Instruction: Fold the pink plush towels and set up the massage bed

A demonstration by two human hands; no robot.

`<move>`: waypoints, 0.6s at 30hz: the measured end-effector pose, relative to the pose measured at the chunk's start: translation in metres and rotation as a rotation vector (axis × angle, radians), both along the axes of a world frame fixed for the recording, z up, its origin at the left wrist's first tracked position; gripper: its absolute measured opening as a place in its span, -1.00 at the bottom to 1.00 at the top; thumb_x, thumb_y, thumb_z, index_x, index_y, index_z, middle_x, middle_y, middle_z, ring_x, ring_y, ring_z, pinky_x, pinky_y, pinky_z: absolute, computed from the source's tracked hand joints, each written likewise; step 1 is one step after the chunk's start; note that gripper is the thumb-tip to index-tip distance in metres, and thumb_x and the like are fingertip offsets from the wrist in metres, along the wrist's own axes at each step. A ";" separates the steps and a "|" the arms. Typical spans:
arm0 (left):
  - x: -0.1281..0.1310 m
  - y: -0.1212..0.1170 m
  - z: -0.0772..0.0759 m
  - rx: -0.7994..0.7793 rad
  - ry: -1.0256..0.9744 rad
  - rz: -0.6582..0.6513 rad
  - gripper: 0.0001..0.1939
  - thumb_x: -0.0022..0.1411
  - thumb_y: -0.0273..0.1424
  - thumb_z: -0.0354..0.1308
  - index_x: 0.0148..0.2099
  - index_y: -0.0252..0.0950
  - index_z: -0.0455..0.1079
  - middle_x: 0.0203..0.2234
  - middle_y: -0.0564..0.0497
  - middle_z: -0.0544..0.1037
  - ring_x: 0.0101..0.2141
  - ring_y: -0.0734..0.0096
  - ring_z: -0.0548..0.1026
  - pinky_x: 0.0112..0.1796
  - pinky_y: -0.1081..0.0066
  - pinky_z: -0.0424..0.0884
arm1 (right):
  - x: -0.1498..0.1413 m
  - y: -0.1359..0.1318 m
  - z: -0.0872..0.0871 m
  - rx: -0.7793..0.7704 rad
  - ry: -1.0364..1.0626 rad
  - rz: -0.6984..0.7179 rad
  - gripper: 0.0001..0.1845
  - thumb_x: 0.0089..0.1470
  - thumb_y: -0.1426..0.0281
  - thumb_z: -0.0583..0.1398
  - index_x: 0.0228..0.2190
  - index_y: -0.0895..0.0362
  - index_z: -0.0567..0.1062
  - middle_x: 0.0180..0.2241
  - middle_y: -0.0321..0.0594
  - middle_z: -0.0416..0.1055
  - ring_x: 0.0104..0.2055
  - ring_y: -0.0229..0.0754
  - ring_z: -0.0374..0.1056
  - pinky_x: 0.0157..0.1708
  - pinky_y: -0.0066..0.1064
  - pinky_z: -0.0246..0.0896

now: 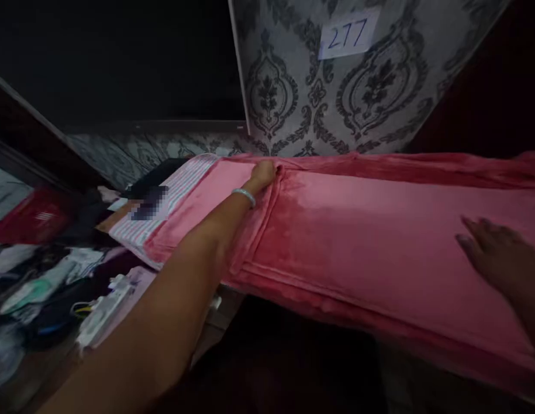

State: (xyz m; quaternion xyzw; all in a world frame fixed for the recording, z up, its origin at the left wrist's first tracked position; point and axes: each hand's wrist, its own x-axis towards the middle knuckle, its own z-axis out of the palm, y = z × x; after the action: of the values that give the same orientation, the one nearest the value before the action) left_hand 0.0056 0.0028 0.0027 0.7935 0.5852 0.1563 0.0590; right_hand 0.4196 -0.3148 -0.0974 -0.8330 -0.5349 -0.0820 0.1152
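Note:
A pink plush blanket (392, 236) is spread along a long raised surface, with darker red folded bands at its near and far edges. At the far side, my left hand (264, 175) has its fingers closed on a fold of the blanket, beside a crosswise ridge of bunched cloth. A pale bracelet (245, 195) circles the left wrist. Over the right part of the blanket, my right hand (494, 247) is open with fingers stretched out; whether it touches the cloth I cannot tell. Striped cloth (187, 178) shows at the left end.
Behind stand a dark screen (133, 63) and a patterned wall (302, 98) bearing a paper marked 277 (349, 34). At lower left are a white power strip (106, 313), heaped clothes (56, 282) and a red item (30, 218). A blurred patch (149, 202) lies near the striped end.

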 end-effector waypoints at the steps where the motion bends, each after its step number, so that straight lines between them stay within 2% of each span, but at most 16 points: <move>1: 0.005 0.003 0.002 0.011 -0.010 0.008 -0.60 0.43 -0.24 -0.06 0.01 -0.39 0.50 -0.01 -0.26 0.56 0.01 0.14 0.49 -0.03 0.35 0.34 | -0.001 0.000 0.001 -0.002 0.000 -0.008 -0.01 0.20 -0.11 -0.41 0.31 0.26 0.20 0.32 0.15 0.14 0.35 0.29 0.06 0.27 0.15 0.02; 4: 0.018 0.009 0.003 0.027 -0.034 0.021 -0.61 0.44 -0.31 -0.10 0.06 -0.39 0.46 0.03 -0.25 0.54 0.05 0.15 0.46 -0.01 0.35 0.32 | -0.001 -0.001 0.002 -0.008 0.006 -0.025 -0.06 0.22 -0.09 -0.38 0.31 0.21 0.20 0.33 0.11 0.14 0.35 0.28 0.06 0.25 0.19 0.04; 6: 0.022 0.011 -0.002 0.014 -0.041 0.012 -0.62 0.43 -0.30 -0.08 0.02 -0.39 0.48 -0.01 -0.25 0.55 0.02 0.14 0.47 -0.03 0.35 0.33 | 0.001 -0.001 0.001 -0.001 0.012 -0.032 -0.11 0.24 -0.09 -0.35 0.30 0.17 0.21 0.32 0.08 0.15 0.34 0.27 0.07 0.23 0.22 0.06; 9: 0.020 0.012 -0.014 -0.024 -0.051 -0.022 -0.61 0.43 -0.25 -0.06 -0.10 -0.41 0.52 -0.13 -0.25 0.59 -0.06 0.14 0.51 -0.07 0.35 0.35 | 0.003 0.000 -0.002 0.021 0.012 -0.025 -0.13 0.24 -0.08 -0.33 0.30 0.15 0.21 0.32 0.07 0.16 0.34 0.27 0.07 0.23 0.23 0.05; 12: 0.013 0.013 -0.021 -0.048 -0.081 -0.059 -0.62 0.41 -0.24 -0.01 -0.13 -0.43 0.52 -0.20 -0.22 0.60 -0.17 0.20 0.52 -0.14 0.37 0.37 | 0.003 0.000 -0.002 0.027 0.016 -0.009 -0.10 0.24 -0.09 -0.35 0.30 0.19 0.21 0.33 0.11 0.14 0.34 0.29 0.06 0.25 0.20 0.03; 15: 0.003 0.017 -0.017 -0.052 -0.116 -0.105 -0.69 0.36 -0.30 0.05 -0.11 -0.44 0.51 -0.23 -0.16 0.60 -0.26 0.30 0.50 -0.20 0.42 0.36 | 0.001 0.000 -0.001 0.030 0.023 -0.015 -0.11 0.24 -0.08 -0.34 0.30 0.17 0.21 0.33 0.09 0.14 0.34 0.28 0.07 0.25 0.20 0.04; 18: -0.007 0.022 -0.007 -0.010 -0.133 -0.134 -0.73 0.33 -0.45 0.00 -0.11 -0.44 0.52 -0.22 -0.13 0.60 -0.24 0.34 0.48 -0.17 0.43 0.35 | 0.000 0.001 -0.002 0.043 0.016 -0.015 -0.14 0.25 -0.06 -0.33 0.30 0.15 0.22 0.33 0.07 0.15 0.33 0.29 0.08 0.22 0.24 0.06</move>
State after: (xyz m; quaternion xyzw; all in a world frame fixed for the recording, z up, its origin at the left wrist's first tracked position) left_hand -0.0012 0.0247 -0.0048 0.8185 0.5263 0.2012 0.1121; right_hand 0.4194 -0.3143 -0.0995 -0.8349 -0.5259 -0.0874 0.1366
